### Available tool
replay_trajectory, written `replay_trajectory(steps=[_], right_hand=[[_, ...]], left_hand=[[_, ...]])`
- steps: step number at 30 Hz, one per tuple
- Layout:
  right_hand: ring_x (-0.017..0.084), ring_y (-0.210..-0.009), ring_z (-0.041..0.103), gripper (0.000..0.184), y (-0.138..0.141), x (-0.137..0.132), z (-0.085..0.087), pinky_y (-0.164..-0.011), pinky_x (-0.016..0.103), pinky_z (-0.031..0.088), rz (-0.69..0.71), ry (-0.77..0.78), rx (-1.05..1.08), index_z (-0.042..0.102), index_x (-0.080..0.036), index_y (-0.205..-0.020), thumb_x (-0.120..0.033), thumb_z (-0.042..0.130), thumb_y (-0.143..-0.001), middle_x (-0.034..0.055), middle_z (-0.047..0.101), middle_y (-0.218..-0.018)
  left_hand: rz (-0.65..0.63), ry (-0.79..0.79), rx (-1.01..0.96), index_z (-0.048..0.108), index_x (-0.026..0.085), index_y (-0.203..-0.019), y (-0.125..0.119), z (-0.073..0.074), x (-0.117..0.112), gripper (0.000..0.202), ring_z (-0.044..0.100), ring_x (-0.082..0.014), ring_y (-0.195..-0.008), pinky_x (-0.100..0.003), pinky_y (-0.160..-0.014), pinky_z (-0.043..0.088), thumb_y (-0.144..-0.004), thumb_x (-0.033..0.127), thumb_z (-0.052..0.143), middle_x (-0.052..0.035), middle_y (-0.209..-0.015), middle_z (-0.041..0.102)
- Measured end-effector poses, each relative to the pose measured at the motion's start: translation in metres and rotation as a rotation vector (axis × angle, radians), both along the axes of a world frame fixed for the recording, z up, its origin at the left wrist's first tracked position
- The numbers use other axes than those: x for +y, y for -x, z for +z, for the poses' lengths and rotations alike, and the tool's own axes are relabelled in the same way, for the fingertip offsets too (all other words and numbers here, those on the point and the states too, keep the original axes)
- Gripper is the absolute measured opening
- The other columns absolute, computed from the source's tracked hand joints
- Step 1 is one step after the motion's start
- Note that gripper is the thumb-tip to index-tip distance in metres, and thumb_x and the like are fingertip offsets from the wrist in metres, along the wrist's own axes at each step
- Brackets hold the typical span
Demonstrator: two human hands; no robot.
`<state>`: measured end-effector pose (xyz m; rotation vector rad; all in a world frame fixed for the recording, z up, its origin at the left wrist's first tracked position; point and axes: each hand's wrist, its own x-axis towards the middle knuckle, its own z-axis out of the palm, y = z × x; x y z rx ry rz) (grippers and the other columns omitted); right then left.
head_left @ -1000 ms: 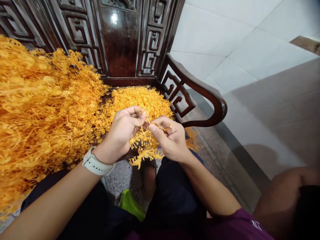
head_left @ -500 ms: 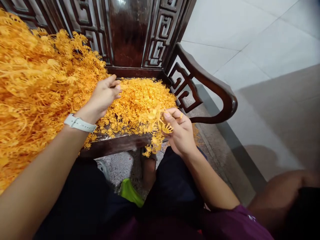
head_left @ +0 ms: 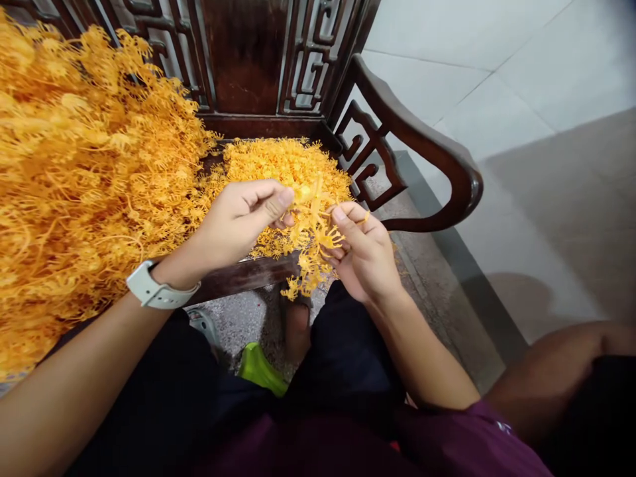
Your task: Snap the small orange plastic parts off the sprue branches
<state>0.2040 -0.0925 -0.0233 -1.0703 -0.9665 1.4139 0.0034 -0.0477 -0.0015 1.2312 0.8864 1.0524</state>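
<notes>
My right hand [head_left: 365, 255] is closed round a bunch of orange plastic sprigs [head_left: 311, 248] that hangs down in front of the chair seat. My left hand [head_left: 238, 222], with a white watch on its wrist, pinches the top of the same bunch between thumb and fingers. Both hands hover over the front edge of a dark carved wooden chair [head_left: 422, 152]. Behind them a heap of small loose orange pieces [head_left: 283, 165] covers the seat. A far bigger mound of long orange sprigs [head_left: 79, 172] fills the left side.
The chair's curved armrest [head_left: 450, 169] stands right of my hands, its carved back behind. My legs in dark trousers and a green sandal [head_left: 258, 368] are below, over a speckled floor. Another person's knee [head_left: 556, 371] shows at the lower right. White floor tiles lie beyond.
My left hand came back from the heap on the seat to the bunch and pinched it. The right hand kept hold of the bunch and barely moved.
</notes>
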Motion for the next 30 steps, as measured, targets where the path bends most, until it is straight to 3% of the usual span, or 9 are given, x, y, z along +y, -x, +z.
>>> replay_trajectory(steps=[2, 5, 11, 14, 20, 23, 30], right_hand=[[0.006, -0.051, 0.031, 0.035, 0.0, -0.002, -0.001, -0.048, 0.025, 0.025, 0.016, -0.001, 0.006, 0.059, -0.023, -0.09, -0.047, 0.084, -0.09, -0.0078, 0.037, -0.068], [0.006, -0.052, 0.034, 0.036, 0.002, -0.004, -0.002, -0.048, 0.026, 0.028, 0.039, 0.0, -0.009, 0.059, -0.023, -0.09, -0.049, 0.084, -0.09, -0.0063, 0.041, -0.071], [0.007, -0.051, 0.032, 0.046, 0.006, -0.004, -0.004, -0.045, 0.026, 0.024, 0.083, -0.006, -0.013, 0.051, -0.024, -0.083, -0.056, 0.085, -0.087, -0.0062, 0.04, -0.071], [0.007, -0.051, 0.031, 0.044, 0.009, -0.005, -0.002, -0.045, 0.026, 0.023, 0.117, -0.015, -0.003, 0.054, -0.024, -0.084, -0.055, 0.085, -0.089, -0.0063, 0.04, -0.069], [0.005, -0.048, 0.026, 0.041, 0.019, -0.005, 0.003, -0.044, 0.026, 0.017, 0.169, -0.035, 0.067, 0.056, -0.022, -0.08, -0.048, 0.087, -0.089, -0.0077, 0.04, -0.064], [0.006, -0.049, 0.028, 0.042, 0.023, -0.003, 0.002, -0.045, 0.026, 0.02, 0.178, -0.019, 0.069, 0.058, -0.022, -0.082, -0.051, 0.088, -0.087, -0.0071, 0.042, -0.064], [0.006, -0.052, 0.035, 0.041, 0.036, -0.003, 0.005, -0.047, 0.024, 0.025, 0.203, -0.027, 0.144, 0.057, -0.021, -0.079, -0.046, 0.089, -0.087, -0.006, 0.046, -0.065]], left_hand=[[0.058, 0.089, -0.048, 0.062, 0.015, -0.058, -0.001, 0.001, 0.0, 0.043, 0.058, -0.0135, -0.063, -0.023, -0.063, 0.045, -0.1, 0.015, 0.074, -0.0031, -0.064, 0.059], [0.09, 0.2, -0.144, 0.061, 0.016, -0.061, -0.002, -0.004, 0.001, 0.042, 0.056, -0.0123, -0.058, -0.024, -0.06, 0.044, -0.102, 0.015, 0.072, -0.0018, -0.062, 0.054], [0.106, 0.102, -0.242, 0.067, 0.017, -0.073, -0.005, -0.015, -0.007, 0.032, 0.057, -0.0117, -0.056, -0.025, -0.06, 0.049, -0.104, 0.02, 0.071, 0.0002, -0.064, 0.049], [0.132, 0.063, -0.278, 0.065, 0.017, -0.072, -0.008, -0.011, -0.011, 0.034, 0.055, -0.0104, -0.056, -0.024, -0.06, 0.049, -0.106, 0.019, 0.066, 0.0013, -0.063, 0.047], [0.215, 0.256, -0.433, 0.057, 0.018, -0.072, -0.012, -0.002, -0.013, 0.039, 0.048, -0.0081, -0.05, -0.02, -0.057, 0.046, -0.111, 0.019, 0.058, 0.0052, -0.056, 0.037], [0.253, 0.294, -0.457, 0.055, 0.018, -0.072, -0.011, 0.003, -0.011, 0.043, 0.046, -0.0082, -0.05, -0.019, -0.057, 0.046, -0.114, 0.016, 0.046, 0.0044, -0.055, 0.037], [0.301, 0.353, -0.521, 0.048, 0.017, -0.063, -0.016, 0.015, -0.012, 0.049, 0.039, -0.0083, -0.05, -0.019, -0.055, 0.044, -0.111, 0.007, 0.046, 0.003, -0.058, 0.033]])
